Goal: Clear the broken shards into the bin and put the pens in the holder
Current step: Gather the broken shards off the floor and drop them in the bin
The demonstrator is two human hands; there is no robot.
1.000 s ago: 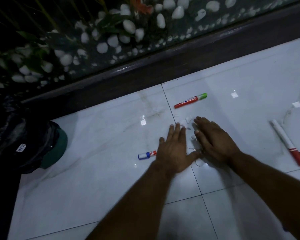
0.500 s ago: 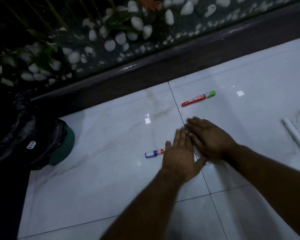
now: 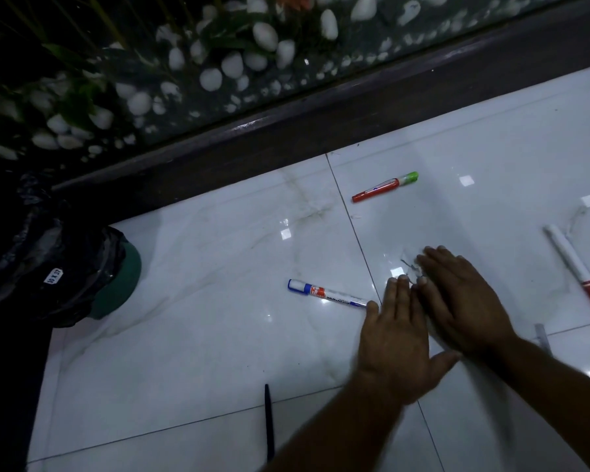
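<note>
Both my hands lie flat on the white tiled floor, side by side, fingers together. My left hand and my right hand cover the broken shards; only a few small clear bits show at the fingertips. A blue-capped white marker lies just left of my left hand. A red pen with a green end lies farther away. A white marker with a red cap lies at the right. A black pen lies near the bottom. The bin with a black liner stands at the left.
A dark raised kerb runs along the far side of the floor, with white pebbles and plants behind it. A thin grey pen pokes out beside my right forearm. No pen holder is in view.
My hands have slid together and toward me, gathering the shards beneath them. The view has shifted, so the blue-capped marker shows in full and the black pen has come into view.
</note>
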